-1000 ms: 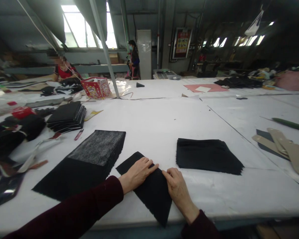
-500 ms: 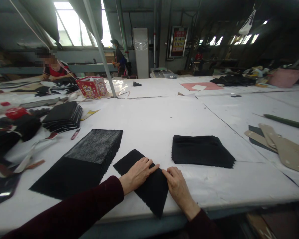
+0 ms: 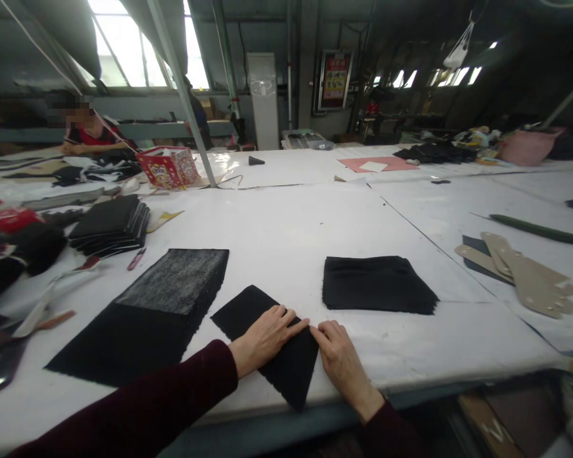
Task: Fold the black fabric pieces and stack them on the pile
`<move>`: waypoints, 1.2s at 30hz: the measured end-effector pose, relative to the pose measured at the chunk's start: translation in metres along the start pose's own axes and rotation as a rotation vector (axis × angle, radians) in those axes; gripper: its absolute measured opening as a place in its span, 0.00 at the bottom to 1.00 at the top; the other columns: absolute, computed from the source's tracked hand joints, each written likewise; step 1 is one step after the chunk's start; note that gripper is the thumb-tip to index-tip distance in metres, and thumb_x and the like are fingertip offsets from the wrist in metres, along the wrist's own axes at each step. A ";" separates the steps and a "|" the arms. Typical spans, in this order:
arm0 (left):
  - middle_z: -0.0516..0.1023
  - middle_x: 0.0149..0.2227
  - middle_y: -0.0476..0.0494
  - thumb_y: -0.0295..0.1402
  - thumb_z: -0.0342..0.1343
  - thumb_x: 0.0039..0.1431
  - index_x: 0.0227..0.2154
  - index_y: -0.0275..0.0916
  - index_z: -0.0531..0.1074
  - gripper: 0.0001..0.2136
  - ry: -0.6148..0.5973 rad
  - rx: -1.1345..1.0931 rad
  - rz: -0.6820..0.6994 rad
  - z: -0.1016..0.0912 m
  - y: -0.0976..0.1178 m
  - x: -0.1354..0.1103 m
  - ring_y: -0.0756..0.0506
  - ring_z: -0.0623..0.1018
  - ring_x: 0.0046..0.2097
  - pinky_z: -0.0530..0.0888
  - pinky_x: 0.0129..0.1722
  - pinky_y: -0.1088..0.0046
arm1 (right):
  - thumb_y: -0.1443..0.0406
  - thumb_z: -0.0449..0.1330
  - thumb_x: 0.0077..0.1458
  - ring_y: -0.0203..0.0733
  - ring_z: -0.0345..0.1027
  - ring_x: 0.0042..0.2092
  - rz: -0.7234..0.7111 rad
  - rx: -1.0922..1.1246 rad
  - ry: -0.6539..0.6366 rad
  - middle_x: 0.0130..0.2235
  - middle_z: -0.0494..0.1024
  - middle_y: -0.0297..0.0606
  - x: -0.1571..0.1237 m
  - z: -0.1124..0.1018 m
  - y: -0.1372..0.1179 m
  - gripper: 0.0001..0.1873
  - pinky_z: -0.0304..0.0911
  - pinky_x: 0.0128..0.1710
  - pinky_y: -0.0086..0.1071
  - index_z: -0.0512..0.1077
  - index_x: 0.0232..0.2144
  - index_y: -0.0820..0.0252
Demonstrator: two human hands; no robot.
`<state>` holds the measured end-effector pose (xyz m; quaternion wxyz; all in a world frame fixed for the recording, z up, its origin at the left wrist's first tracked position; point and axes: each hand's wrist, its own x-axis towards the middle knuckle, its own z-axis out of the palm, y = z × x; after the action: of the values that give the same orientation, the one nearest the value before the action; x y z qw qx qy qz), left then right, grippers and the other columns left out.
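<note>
A folded piece of black fabric (image 3: 293, 372) lies slantwise near the table's front edge. My left hand (image 3: 268, 337) rests palm down across it, fingers stretched toward the far edge. At that edge, the fingers of my right hand (image 3: 340, 359) are closed in a pinch on the fabric, close to my left fingertips. To the left is a stack of black fabric pieces (image 3: 128, 337), its top piece partly folded back to a speckled grey side. A second stack of folded black fabric (image 3: 377, 286) sits beyond my right hand.
Black stacked pieces (image 3: 107, 222), a small pink-handled tool (image 3: 136, 259) and a red patterned box (image 3: 168, 166) are on the left. Beige templates (image 3: 525, 273) lie at right. A pole (image 3: 184, 95) rises from the table. One person (image 3: 93, 137) sits at far left.
The view has turned slightly right, so the table's things appear farther left. Both hands keep nearly the same hold on the fabric. A person in the background is now partly behind the pole.
</note>
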<state>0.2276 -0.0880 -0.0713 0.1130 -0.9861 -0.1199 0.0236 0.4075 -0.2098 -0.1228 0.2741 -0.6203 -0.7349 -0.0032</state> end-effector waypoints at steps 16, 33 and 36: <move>0.69 0.44 0.40 0.27 0.49 0.62 0.66 0.52 0.49 0.31 0.025 0.074 -0.031 -0.002 0.009 0.000 0.40 0.70 0.43 0.66 0.45 0.62 | 0.76 0.44 0.61 0.47 0.62 0.45 0.153 0.173 0.158 0.42 0.68 0.44 -0.018 -0.032 -0.004 0.17 0.61 0.45 0.42 0.70 0.43 0.62; 0.72 0.50 0.37 0.22 0.45 0.61 0.55 0.37 0.65 0.19 -0.005 -0.245 -0.144 0.007 -0.052 -0.020 0.40 0.72 0.51 0.65 0.52 0.63 | 0.77 0.52 0.56 0.51 0.62 0.47 0.199 -0.202 -0.020 0.47 0.70 0.47 0.014 0.011 -0.044 0.23 0.60 0.46 0.45 0.66 0.53 0.65; 0.74 0.41 0.41 0.30 0.47 0.65 0.42 0.40 0.72 0.09 -0.063 -0.316 -0.230 0.002 -0.072 -0.013 0.42 0.74 0.42 0.68 0.44 0.64 | 0.78 0.51 0.55 0.49 0.63 0.46 0.265 -0.111 -0.013 0.47 0.70 0.42 0.015 0.002 -0.044 0.22 0.60 0.46 0.44 0.68 0.51 0.59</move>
<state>0.1978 -0.0226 -0.0562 -0.0448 -0.9701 -0.2374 0.0222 0.3654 -0.2052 -0.1037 0.2327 -0.7260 -0.6471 -0.0034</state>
